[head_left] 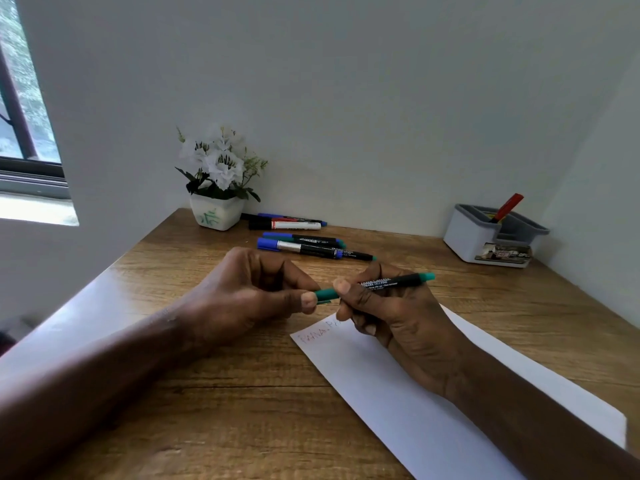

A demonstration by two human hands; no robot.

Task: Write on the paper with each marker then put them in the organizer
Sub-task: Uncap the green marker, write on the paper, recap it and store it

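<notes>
Both hands hold a green marker [394,283] above the table's middle. My right hand [391,313] grips its black barrel, its green end pointing right. My left hand [252,292] pinches the green cap at the marker's left end. Under my right hand lies a white sheet of paper [398,393] with faint red writing at its far corner. Several markers [304,242], blue, green and one black-and-red, lie in a loose row further back. At the back right stands a white and grey organizer [485,237] with a red marker [507,206] upright in it.
A white pot of white flowers [218,188] stands at the back left of the wooden table [242,393]. White walls close in behind and to the right. A window is at the far left.
</notes>
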